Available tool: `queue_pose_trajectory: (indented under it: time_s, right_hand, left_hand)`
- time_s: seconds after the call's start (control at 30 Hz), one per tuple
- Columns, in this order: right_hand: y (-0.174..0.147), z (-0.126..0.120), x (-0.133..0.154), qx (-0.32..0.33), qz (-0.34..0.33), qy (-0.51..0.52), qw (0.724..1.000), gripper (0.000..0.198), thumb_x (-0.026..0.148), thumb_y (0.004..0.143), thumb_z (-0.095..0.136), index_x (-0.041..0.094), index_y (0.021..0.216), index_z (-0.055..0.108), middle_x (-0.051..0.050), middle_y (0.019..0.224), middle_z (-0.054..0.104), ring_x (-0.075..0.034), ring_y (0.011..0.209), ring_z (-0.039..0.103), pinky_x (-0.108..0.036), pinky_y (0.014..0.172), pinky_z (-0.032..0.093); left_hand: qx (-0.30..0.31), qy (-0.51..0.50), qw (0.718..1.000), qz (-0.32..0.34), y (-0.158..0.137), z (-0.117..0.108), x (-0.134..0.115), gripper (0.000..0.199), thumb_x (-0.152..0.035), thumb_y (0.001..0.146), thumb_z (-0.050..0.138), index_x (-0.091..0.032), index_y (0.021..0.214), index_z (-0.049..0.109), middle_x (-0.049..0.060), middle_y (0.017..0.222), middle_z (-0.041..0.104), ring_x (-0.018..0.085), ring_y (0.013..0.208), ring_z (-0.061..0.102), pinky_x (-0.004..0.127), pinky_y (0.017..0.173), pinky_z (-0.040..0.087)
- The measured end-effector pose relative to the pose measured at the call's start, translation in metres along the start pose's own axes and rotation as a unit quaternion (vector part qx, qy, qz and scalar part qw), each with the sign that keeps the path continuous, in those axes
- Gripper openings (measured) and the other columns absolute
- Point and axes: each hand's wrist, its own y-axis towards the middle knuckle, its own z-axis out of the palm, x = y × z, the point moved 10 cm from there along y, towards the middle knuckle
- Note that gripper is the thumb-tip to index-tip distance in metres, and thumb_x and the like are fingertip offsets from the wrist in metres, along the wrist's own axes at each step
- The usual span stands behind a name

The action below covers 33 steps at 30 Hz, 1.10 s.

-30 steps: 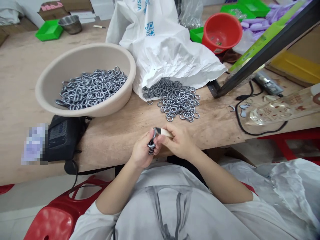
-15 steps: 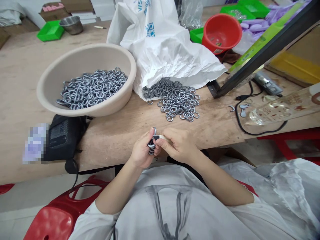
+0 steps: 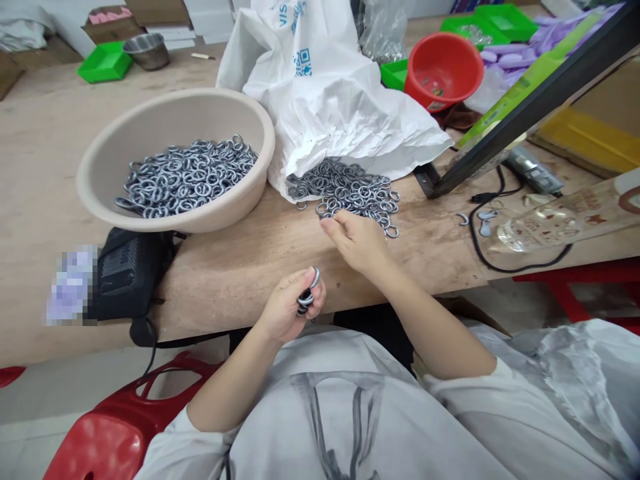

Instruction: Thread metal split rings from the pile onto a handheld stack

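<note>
My left hand (image 3: pixel 294 303), above the table's front edge, is closed around several grey metal rings (image 3: pixel 306 300). One of them stands up between thumb and index finger. My right hand (image 3: pixel 359 241) is at the near left side of a loose ring pile (image 3: pixel 353 193), thumb and fingers pinched together. The back of the hand covers part of the pile, and what lies in the pinch cannot be made out. The pile spills from the mouth of a white woven sack (image 3: pixel 340 113). A beige basin (image 3: pixel 175 110) full of similar rings stands to the left.
A black pouch (image 3: pixel 127 273) lies below the basin. To the right are a slanted black metal bar (image 3: pixel 500 143), a clear printed bottle (image 3: pixel 560 220) and a black cable (image 3: pixel 477 250). A red bowl (image 3: pixel 445 70) and green trays (image 3: pixel 105 63) stand farther back.
My right hand has left my left hand and moved up to the ring pile. The small dark-tipped piece it was pinching no longer shows clearly. My left hand keeps its rings.
</note>
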Motion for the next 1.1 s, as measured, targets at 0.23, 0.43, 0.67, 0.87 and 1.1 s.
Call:
queue_pose_trajectory:
  time_s: [0.23,0.43,0.67,0.87,1.1]
  right_hand:
    - [0.054,0.052,0.033,0.090,-0.081,-0.200,0.972,0.036,0.042,0.093,0.058,0.022,0.122,0.065,-0.014,0.116,0.072,-0.029,0.099,0.067,-0.036,0.077,0.046]
    - [0.057,0.061,0.031,0.106,-0.065,-0.219,0.968,0.027,0.030,0.098,0.048,0.014,0.110,0.066,-0.018,0.109,0.072,-0.029,0.095,0.069,-0.035,0.077,0.047]
    - [-0.003,0.034,0.038,0.177,-0.063,0.316,0.930,0.034,0.046,0.097,0.051,0.017,0.080,0.059,0.000,0.071,0.059,-0.013,0.065,0.052,-0.025,0.062,0.039]
    - [-0.045,0.045,0.042,0.319,-0.012,0.502,0.804,0.042,0.057,0.090,0.058,0.017,0.079,0.061,0.001,0.067,0.058,-0.012,0.063,0.053,-0.023,0.060,0.042]
    - [-0.043,0.035,0.036,0.267,-0.046,0.480,0.834,0.042,0.057,0.089,0.059,0.017,0.078,0.059,0.000,0.072,0.061,-0.013,0.070,0.056,-0.026,0.069,0.046]
  left_hand:
    - [-0.042,-0.032,0.999,-0.007,0.003,-0.020,-0.001,0.031,-0.031,0.075,0.075,-0.015,0.100,0.067,0.000,0.067,0.062,0.006,0.044,0.048,0.015,0.037,0.027]
    - [-0.092,-0.092,0.991,-0.010,0.002,-0.038,-0.007,0.032,-0.038,0.073,0.080,-0.014,0.083,0.061,0.001,0.071,0.064,0.009,0.051,0.058,0.014,0.035,0.034]
    - [-0.093,-0.100,0.991,0.010,0.010,-0.040,-0.014,0.039,-0.032,0.066,0.087,-0.016,0.085,0.057,-0.003,0.068,0.061,0.004,0.045,0.049,0.010,0.034,0.028]
    - [0.002,-0.064,0.995,-0.083,0.015,-0.014,0.008,0.043,-0.047,0.069,0.083,-0.013,0.083,0.060,-0.003,0.062,0.056,0.002,0.040,0.041,0.012,0.034,0.023]
    - [0.081,-0.091,0.979,-0.163,0.008,0.007,0.024,0.039,-0.043,0.070,0.082,-0.013,0.078,0.059,-0.004,0.059,0.051,0.002,0.037,0.037,0.014,0.033,0.023]
